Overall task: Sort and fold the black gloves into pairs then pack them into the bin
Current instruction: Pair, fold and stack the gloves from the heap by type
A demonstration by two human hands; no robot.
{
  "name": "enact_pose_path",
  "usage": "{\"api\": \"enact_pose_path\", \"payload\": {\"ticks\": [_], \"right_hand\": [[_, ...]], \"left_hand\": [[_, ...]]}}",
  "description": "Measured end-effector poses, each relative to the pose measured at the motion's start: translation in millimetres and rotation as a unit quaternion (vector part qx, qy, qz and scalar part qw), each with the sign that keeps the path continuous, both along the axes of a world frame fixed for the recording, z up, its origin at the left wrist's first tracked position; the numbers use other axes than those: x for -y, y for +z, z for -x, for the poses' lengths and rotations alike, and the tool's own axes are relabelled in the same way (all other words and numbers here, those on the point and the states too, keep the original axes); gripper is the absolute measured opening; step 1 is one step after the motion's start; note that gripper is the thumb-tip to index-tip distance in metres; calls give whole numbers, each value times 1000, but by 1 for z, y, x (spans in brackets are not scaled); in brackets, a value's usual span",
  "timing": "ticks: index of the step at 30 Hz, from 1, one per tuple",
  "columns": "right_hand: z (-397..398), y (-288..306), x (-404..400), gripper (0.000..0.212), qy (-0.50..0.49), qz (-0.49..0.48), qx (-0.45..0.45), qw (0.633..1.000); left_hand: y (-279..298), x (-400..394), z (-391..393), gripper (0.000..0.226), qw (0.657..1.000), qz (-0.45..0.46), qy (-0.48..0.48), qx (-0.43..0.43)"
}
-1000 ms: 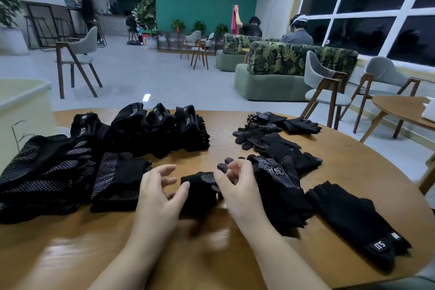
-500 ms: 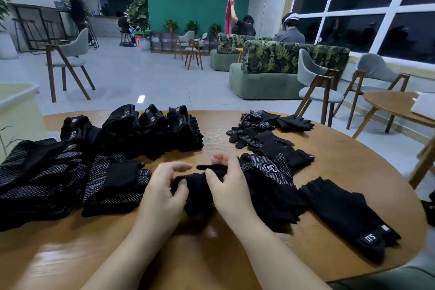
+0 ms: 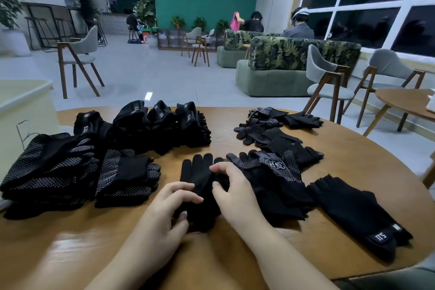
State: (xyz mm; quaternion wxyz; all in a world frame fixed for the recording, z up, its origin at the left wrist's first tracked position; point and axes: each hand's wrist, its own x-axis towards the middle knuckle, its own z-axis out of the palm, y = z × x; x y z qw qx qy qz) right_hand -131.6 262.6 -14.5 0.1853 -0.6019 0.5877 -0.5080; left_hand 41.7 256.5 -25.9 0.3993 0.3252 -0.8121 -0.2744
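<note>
Hands (image 3: pixel 231 192) (both pinching) on glove (image 3: pixel 200 179)

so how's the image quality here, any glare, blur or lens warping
Head view: wide-angle warping bows the wooden table edge and tilts the window frames; ceiling-light glare streaks the floor; black gloves lose detail in dim light; distant people look soft.

Round wooden table (image 3: pixel 353 172) under black gloves (image 3: pixel 270 172)

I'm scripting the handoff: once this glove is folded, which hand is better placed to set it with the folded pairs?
Left, probably. The folded pairs lie on the left side of the table, nearer the left hand. The right hand would have to cross over the glove.
</note>
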Motion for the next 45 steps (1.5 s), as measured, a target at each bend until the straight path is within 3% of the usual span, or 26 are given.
{"api": "enact_pose_path", "payload": {"ticks": [8, 15, 20, 26, 28, 32, 35, 37, 42, 45], "right_hand": [[5, -8, -6, 33, -21, -21, -70, 997], [6, -5, -5, 48, 80, -83, -122, 986], [11, -9, -4, 41, -30, 10, -133, 991], [37, 2, -35, 34, -185, 119, -224, 949], [49, 3, -48, 35, -225, 77, -238, 942], [71, 8, -67, 56, -218, -140, -184, 948], [78, 13, -75, 59, -197, -206, -139, 949], [84, 12, -76, 49, -209, -188, -139, 950], [96, 14, -75, 26, -244, -119, -134, 953], [95, 24, -72, 27, -260, -49, -132, 955]], "left_hand": [[-3, -4, -7, 62, 998, -13, -17, 61], [-5, 6, -14, 41, 997, -9, 57, 41], [-3, 0, -22, 47, 994, 41, 42, 94], [-6, -1, -25, 58, 992, 27, 5, 123], [-5, -1, -23, 50, 987, 30, -15, 156], [-3, -1, -20, 21, 975, 32, -42, 214], [-4, 1, -19, 76, 973, 36, -35, 224], [-3, 1, -20, 91, 970, 37, -32, 239], [3, -3, -18, 69, 966, 14, -45, 255], [7, -7, -17, 73, 963, 16, -53, 265]]}}
